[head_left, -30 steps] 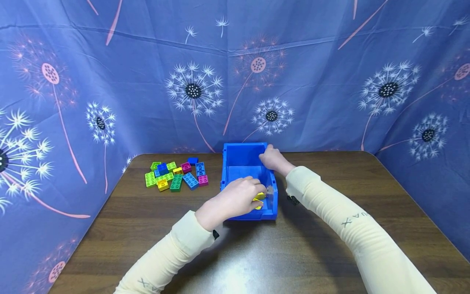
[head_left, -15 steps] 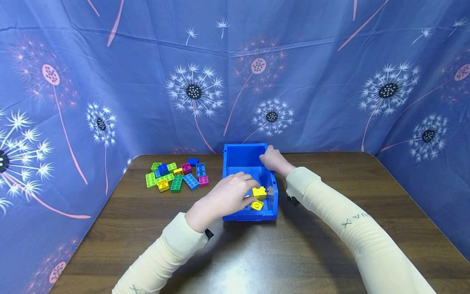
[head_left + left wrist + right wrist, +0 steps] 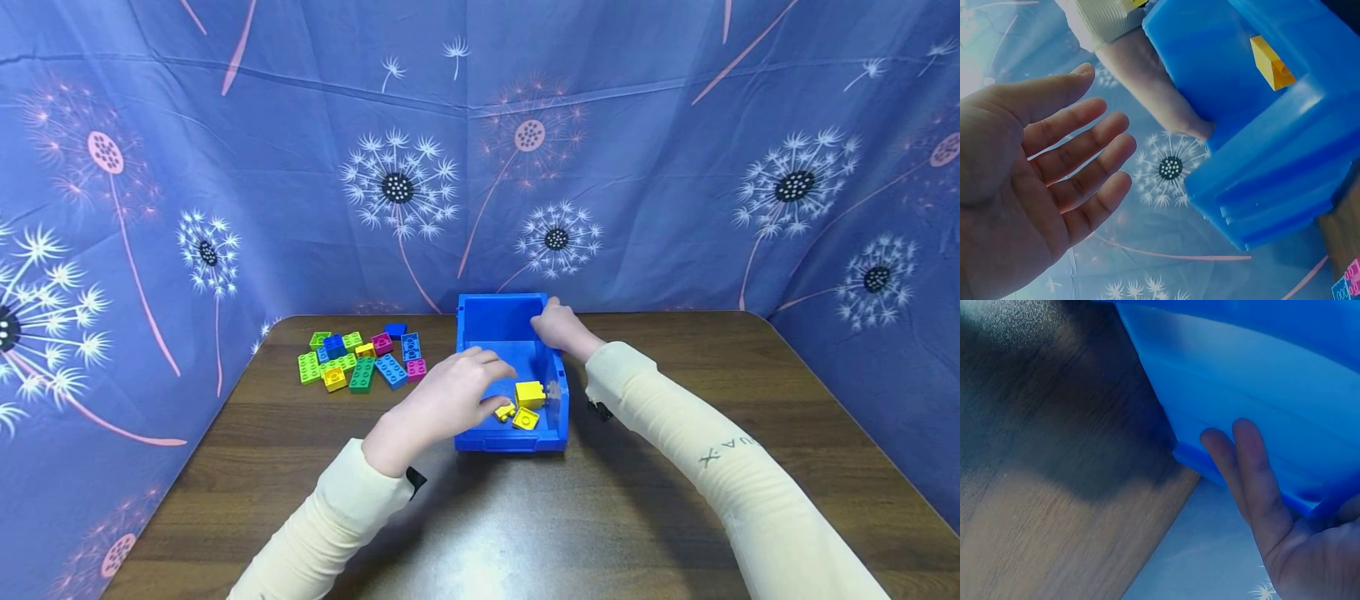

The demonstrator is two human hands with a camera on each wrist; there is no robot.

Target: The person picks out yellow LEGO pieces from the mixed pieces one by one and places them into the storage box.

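Hovering over the near left part of the blue bin [image 3: 510, 333], the left hand [image 3: 442, 404] has a loose, open grip: the left wrist view shows the palm bare and the fingers [image 3: 1079, 181] spread and nearly straight, holding nothing. Just beyond its fingertips, three yellow bricks [image 3: 527, 402] lie on the bin's floor toward the near right corner, a larger one beside two smaller ones. The right hand [image 3: 558, 325] grips the bin's far right rim; in the right wrist view two fingers [image 3: 1244, 469] lie along the outside of the blue wall, while the thumb's place cannot be made out there. The bin stands on the brown wooden desk [image 3: 660, 492] near its back edge. Left of the bin, well apart from both hands, a heap of coloured bricks [image 3: 362, 358] sits on the desk. A blue curtain [image 3: 300, 167] printed with dandelions surrounds the desk.
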